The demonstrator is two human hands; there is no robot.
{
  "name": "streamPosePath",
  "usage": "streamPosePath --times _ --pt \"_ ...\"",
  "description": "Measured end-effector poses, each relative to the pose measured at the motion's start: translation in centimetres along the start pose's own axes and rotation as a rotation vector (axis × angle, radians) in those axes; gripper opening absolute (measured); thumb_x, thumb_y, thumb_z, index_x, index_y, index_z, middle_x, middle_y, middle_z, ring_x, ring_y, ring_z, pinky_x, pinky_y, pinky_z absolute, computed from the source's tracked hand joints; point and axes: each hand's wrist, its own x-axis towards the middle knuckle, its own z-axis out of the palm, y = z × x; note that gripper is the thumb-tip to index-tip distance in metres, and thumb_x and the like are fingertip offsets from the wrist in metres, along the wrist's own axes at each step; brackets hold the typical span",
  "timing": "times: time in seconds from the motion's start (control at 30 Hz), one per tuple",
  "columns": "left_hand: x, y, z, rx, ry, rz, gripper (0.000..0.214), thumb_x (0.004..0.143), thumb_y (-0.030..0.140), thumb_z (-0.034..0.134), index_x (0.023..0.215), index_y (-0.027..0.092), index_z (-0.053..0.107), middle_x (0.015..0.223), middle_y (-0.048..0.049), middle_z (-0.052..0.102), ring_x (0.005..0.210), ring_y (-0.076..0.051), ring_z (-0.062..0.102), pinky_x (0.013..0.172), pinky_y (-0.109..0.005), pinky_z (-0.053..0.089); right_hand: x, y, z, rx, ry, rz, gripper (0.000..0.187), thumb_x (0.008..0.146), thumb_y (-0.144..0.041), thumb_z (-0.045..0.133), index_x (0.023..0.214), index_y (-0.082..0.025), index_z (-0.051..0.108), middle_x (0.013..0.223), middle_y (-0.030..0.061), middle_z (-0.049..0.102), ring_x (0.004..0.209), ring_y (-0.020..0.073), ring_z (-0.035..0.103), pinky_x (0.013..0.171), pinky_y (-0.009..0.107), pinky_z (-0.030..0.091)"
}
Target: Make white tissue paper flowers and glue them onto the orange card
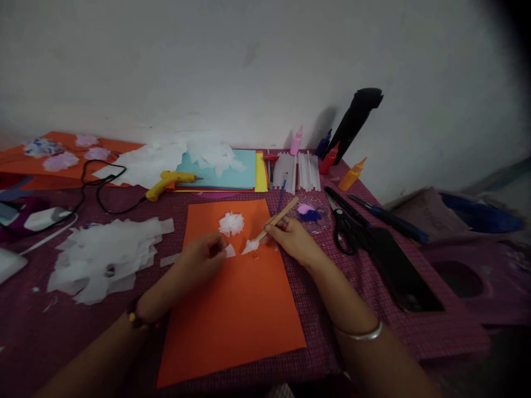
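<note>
An orange sheet lies before me, with a white crumpled paper flower on its upper part. My right hand grips a flat wooden craft stick. The stick's lower end touches a small piece of white tissue paper on the sheet. My left hand is over the sheet's left side, fingers curled together. Another white tissue scrap shows right at its fingertips; whether they hold it I cannot tell.
Left lies a stack of white tissue pieces; behind it, a yellow glue gun with a black cord. At right are scissors, a phone, a cutter, paint blobs and an orange paint bottle. A wall stands behind.
</note>
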Motion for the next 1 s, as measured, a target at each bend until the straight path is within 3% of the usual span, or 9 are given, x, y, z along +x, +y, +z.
streamPosePath --times 0.1,0.23,0.37,0.47,0.53,0.67,0.9,1.0 --pt "-0.4 1.2 -0.4 -0.079 -0.013 0.09 0.009 0.072 0.024 0.047 0.066 0.018 0.05 0.073 -0.0002 0.055 0.071 -0.015 0.052 0.066 -0.027 0.041 0.1 0.0 0.3 0.0 0.009 0.006 0.013 0.078 -0.03 0.055 0.078 -0.017 0.057 0.063 0.0001 0.062 0.048 0.0101 0.051 0.044 0.022 0.039" --pt "-0.4 4.5 -0.2 -0.099 -0.107 0.182 0.011 0.074 0.021 0.052 0.064 0.017 0.056 0.073 0.0005 0.057 0.069 -0.012 0.052 0.066 -0.025 0.041 0.4 0.0 0.6 -0.024 0.01 0.016 0.011 0.078 -0.028 0.055 0.077 -0.017 0.055 0.064 0.0002 0.062 0.052 0.0117 0.053 0.046 0.022 0.039" --pt "2.0 6.3 1.3 -0.069 -0.194 0.32 0.013 0.079 0.02 0.056 0.07 0.016 0.065 0.067 0.0006 0.061 0.062 -0.011 0.053 0.059 -0.022 0.039 0.6 0.0 0.4 -0.035 0.018 -0.019 0.01 0.077 -0.026 0.055 0.074 -0.017 0.056 0.063 -0.0013 0.06 0.056 0.0119 0.054 0.053 0.023 0.043" --pt "4.4 5.5 2.2 0.039 -0.138 0.6 0.016 0.085 0.021 0.055 0.079 0.018 0.069 0.073 -0.0017 0.064 0.069 -0.012 0.055 0.064 -0.023 0.04 0.6 -0.2 -0.1 -0.057 0.038 -0.047 0.008 0.077 -0.021 0.055 0.072 -0.016 0.058 0.067 -0.0004 0.062 0.063 0.0124 0.057 0.06 0.023 0.045" --pt "5.6 4.5 2.2 0.138 -0.162 0.716 0.018 0.087 0.02 0.054 0.081 0.019 0.07 0.072 -0.0013 0.063 0.07 -0.012 0.055 0.064 -0.023 0.038 0.7 -0.3 -0.3 -0.039 0.018 -0.025 0.007 0.078 -0.019 0.053 0.073 -0.016 0.058 0.066 -0.0004 0.063 0.06 0.0118 0.057 0.057 0.023 0.045" --pt "6.8 2.6 1.4 0.301 -0.244 0.708 0.02 0.089 0.02 0.053 0.079 0.019 0.07 0.069 -0.0001 0.061 0.066 -0.011 0.053 0.061 -0.023 0.035 0.7 -0.4 -0.7 0.03 -0.049 0.019 0.008 0.081 -0.02 0.052 0.075 -0.017 0.056 0.06 -0.0014 0.062 0.047 0.0091 0.052 0.046 0.02 0.042" --pt "7.3 1.6 1.4 0.246 -0.274 0.701 0.021 0.088 0.021 0.053 0.077 0.017 0.07 0.07 -0.0018 0.063 0.066 -0.01 0.055 0.063 -0.021 0.038 0.2 -1.4 -2.1 0.001 0.206 -0.02 0.008 0.079 -0.023 0.052 0.074 -0.017 0.055 0.055 -0.0037 0.059 0.041 0.0074 0.047 0.041 0.019 0.038" --pt "7.0 1.6 1.4 0.238 -0.253 0.691 0.019 0.088 0.02 0.054 0.078 0.017 0.07 0.071 -0.0016 0.064 0.066 -0.01 0.056 0.063 -0.021 0.038 -0.1 -1.7 -2.3 -0.009 0.181 0.01 0.008 0.078 -0.023 0.051 0.072 -0.018 0.053 0.051 -0.0045 0.056 0.04 0.0081 0.047 0.04 0.019 0.036"
